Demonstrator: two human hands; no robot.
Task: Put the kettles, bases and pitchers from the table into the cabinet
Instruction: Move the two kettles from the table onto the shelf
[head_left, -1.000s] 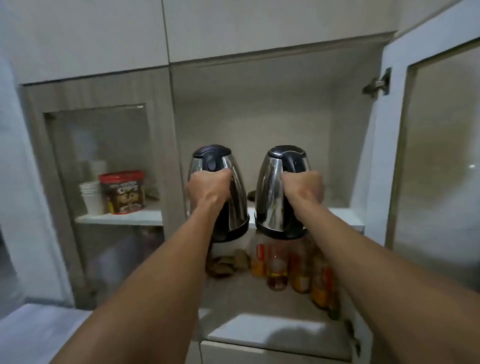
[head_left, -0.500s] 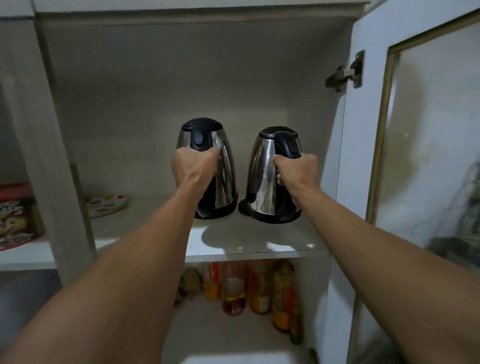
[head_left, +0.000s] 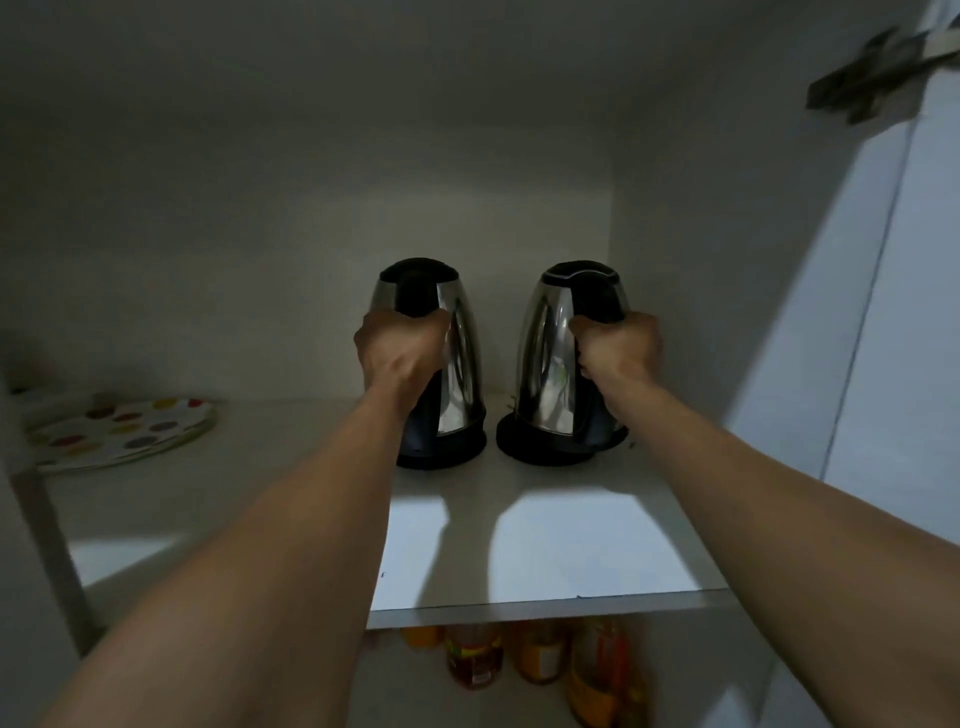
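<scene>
Two steel kettles with black lids stand side by side, deep on the white cabinet shelf (head_left: 545, 551). My left hand (head_left: 400, 348) is closed around the black handle of the left kettle (head_left: 462, 364). My right hand (head_left: 618, 348) grips the handle of the right kettle (head_left: 545, 353). Each kettle sits on a black round base; the left base (head_left: 447, 457) and the right base (head_left: 545, 452) rest on the shelf. Both kettles lean slightly toward each other at the top.
A stack of plates with coloured dots (head_left: 119, 431) lies at the shelf's left end. Several bottles (head_left: 540, 660) stand on the shelf below. The open cabinet door (head_left: 893, 312) and its hinge (head_left: 872, 78) are at the right.
Both kettles have moved further back into the cabinet and now rest on the shelf. The camera has come closer and looks more steeply into the shelf.
</scene>
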